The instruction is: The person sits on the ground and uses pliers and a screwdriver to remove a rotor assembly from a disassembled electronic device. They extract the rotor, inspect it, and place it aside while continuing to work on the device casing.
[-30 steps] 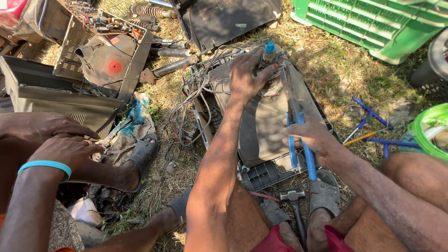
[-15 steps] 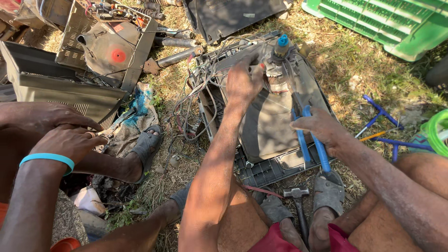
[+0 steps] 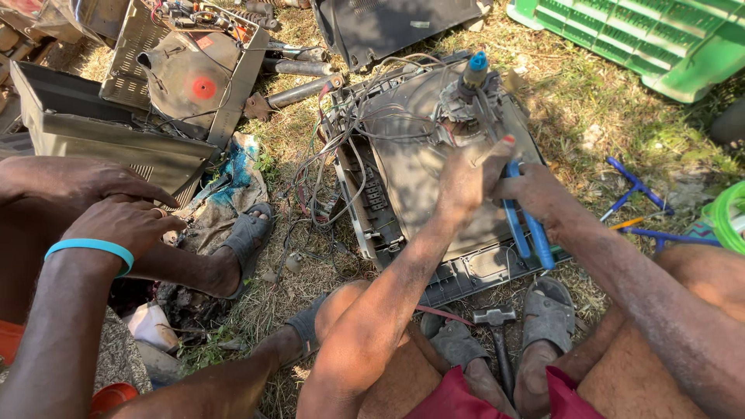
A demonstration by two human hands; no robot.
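Both hands are drawing together over the gutted television chassis [image 3: 434,178] lying on the grass. Right hand [image 3: 535,194] is clenching blue-handled pliers [image 3: 528,229]; left hand [image 3: 466,182] is closing beside them below the tube neck [image 3: 466,101]. Looks like cutting free that neck assembly; next calls for steadying it, jaws square.

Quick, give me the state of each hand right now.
Left hand: closed around something on the grey tube; what exactly is hidden.
Right hand: closed on the blue-handled pliers.
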